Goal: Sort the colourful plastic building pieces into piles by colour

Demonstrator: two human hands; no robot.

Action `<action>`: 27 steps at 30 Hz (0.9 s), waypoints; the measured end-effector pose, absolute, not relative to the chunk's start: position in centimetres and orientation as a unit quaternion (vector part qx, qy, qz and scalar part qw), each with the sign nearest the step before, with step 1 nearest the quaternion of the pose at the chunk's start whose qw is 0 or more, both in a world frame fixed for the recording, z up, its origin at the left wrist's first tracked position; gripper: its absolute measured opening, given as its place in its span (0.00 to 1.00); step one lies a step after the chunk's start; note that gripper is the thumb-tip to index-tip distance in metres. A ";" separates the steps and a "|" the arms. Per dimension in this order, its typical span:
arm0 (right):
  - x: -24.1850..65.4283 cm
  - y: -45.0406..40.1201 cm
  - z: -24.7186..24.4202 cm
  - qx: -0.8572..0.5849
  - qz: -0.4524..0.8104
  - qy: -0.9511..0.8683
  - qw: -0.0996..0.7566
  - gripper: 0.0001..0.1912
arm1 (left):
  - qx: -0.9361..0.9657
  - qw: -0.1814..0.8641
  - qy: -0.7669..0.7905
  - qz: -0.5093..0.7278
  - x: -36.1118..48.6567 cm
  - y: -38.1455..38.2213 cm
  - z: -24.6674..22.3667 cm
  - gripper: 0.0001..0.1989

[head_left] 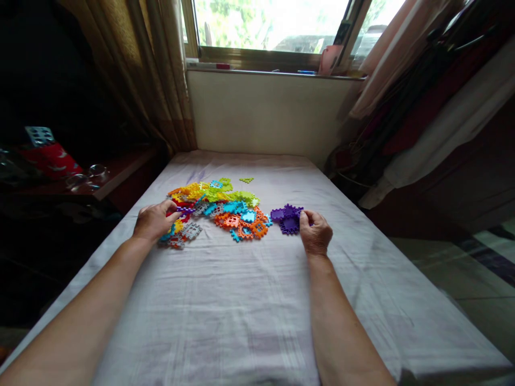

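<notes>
My left hand (155,221) pinches a purple piece (185,210) at the left side of a colourful heap of flat notched plastic pieces. Yellow pieces (191,190), lime green pieces (245,198), blue pieces (235,207), orange pieces (259,229) and grey pieces (192,231) lie in that heap. To its right is a small separate pile of dark purple pieces (288,220). My right hand (316,231) is closed at the right edge of this pile, its fingertips touching the purple; whether it grips a piece is hidden.
A wrinkled pale sheet (225,311) covers the bed-like surface. One lime green piece (247,180) lies behind the heap. At the left, glasses (87,178) and a red container (52,160) stand on a dark table. Clothes (426,128) hang at the right; a pink cup (330,59) is on the windowsill.
</notes>
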State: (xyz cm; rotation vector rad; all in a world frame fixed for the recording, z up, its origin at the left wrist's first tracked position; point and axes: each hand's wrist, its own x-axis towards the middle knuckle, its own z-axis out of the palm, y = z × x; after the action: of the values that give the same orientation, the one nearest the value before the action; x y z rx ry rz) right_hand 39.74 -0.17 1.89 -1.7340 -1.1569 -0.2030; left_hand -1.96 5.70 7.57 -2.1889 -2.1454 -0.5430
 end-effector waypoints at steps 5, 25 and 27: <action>34.7 -0.7 2.9 -0.611 0.014 -0.610 0.505 0.16 | -0.729 -0.064 -0.613 -0.297 2.2 2.1 6.6 0.13; 39.2 -0.7 2.1 -0.780 -0.077 -0.535 0.315 0.20 | -0.820 -0.028 -0.444 -0.360 6.6 -0.7 0.3 0.18; 38.5 -0.9 1.5 -0.803 -0.095 -0.526 0.264 0.29 | -0.811 -0.036 -0.456 -0.363 6.0 -0.9 0.1 0.18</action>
State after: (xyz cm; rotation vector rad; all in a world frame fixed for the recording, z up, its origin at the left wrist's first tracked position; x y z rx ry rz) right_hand 38.50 -0.94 1.50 -2.1697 -1.4222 -0.2577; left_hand 6.00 -0.92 0.11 -2.6099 -1.4681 -1.1677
